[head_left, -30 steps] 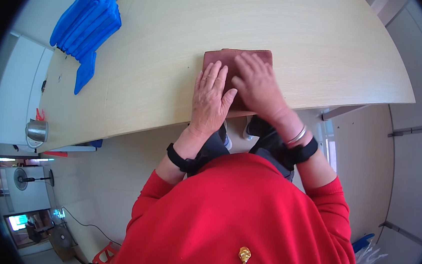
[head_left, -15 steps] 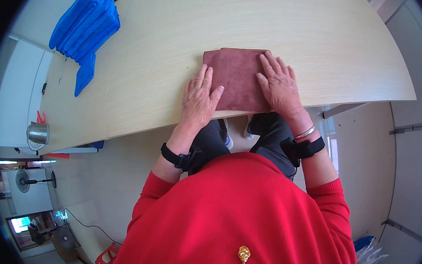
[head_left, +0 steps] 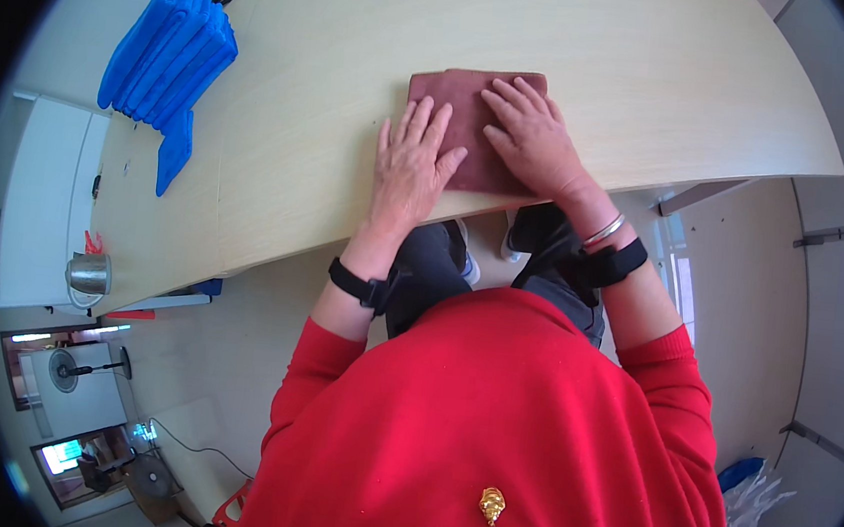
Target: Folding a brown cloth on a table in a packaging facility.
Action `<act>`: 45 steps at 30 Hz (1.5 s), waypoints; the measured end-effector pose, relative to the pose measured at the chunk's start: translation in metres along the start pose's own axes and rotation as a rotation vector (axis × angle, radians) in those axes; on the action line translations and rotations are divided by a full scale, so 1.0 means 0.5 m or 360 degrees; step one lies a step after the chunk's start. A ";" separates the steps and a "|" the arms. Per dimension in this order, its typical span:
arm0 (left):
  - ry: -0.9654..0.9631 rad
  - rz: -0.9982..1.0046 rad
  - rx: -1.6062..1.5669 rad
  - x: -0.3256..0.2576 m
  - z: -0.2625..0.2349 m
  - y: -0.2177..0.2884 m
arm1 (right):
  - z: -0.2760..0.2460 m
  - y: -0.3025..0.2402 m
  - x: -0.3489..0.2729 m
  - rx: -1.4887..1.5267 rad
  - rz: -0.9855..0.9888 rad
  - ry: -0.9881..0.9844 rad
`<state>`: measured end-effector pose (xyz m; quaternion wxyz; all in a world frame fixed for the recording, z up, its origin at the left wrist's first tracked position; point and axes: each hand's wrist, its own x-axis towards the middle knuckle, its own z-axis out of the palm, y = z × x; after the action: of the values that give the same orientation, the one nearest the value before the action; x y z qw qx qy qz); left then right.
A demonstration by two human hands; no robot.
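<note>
A folded reddish-brown cloth (head_left: 470,117) lies near the front edge of the light wooden table (head_left: 322,144), its shape close to square. My left hand (head_left: 414,157) rests on its left side, fingers stretched out and thumb pointing inward. Over on the right part of the cloth lies my right hand (head_left: 533,138), flat, with its fingers a little spread. Neither hand grips the cloth; both palms face down on it. The cloth's far edge shows beyond my fingertips.
Several folded blue cloths (head_left: 175,51) stand stacked at the table's far left, with one blue piece (head_left: 176,154) hanging lower beside them. A metal mug (head_left: 90,273) sits at the left table end. Grey cabinets (head_left: 840,300) line the right side.
My right hand has slid inward, to the left, across the cloth. My left hand has moved further onto it from its left edge.
</note>
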<state>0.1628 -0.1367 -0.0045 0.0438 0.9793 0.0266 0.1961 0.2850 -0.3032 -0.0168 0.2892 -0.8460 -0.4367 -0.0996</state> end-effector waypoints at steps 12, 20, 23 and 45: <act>0.0125 0.0039 -0.0041 0.024 0.005 0.096 | -0.050 0.024 0.066 0.0157 0.0091 -0.0092; -0.0009 0.0112 -0.0045 0.003 0.022 0.098 | 0.039 0.061 0.116 -0.0213 -0.0048 -0.0156; -0.0044 0.0122 -0.0070 -0.011 0.015 0.099 | 0.030 0.065 0.127 -0.0279 -0.0006 -0.0191; 0.0112 -0.0085 -0.0241 0.023 -0.036 0.021 | -0.046 -0.044 0.085 -0.0251 -0.0041 -0.0102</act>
<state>0.1671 -0.1451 0.0173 0.1220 0.9646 0.0394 0.2304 0.2951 -0.2776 0.0287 0.2062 -0.8632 -0.4474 -0.1104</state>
